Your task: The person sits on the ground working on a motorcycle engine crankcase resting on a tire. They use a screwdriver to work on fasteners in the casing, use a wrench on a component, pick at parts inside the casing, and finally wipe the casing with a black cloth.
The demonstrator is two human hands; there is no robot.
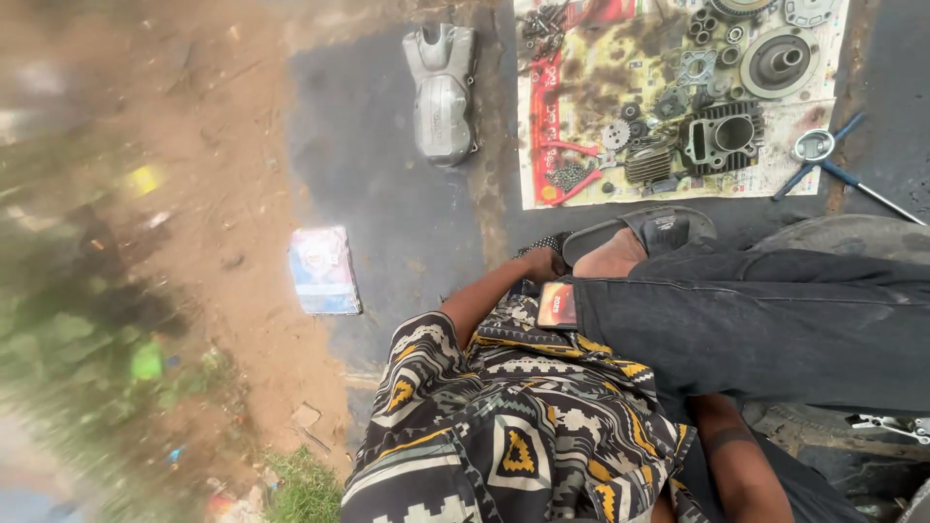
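The patterned shirt (513,426) fills the near view. Past it the left hand (542,261), reaching down beside the sandal (644,232), grips something dark, though whether its fingers are closed cannot be told. The right hand is hidden. Beyond the sandal lies an oily sheet (581,184) strewn with metal parts: finned cylinder (722,136), round hub (780,60). Left of the sheet rests a grey cast cover (441,92), long axis pointing away.

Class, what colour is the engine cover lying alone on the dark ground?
Silver-grey metal engine cover, head view.
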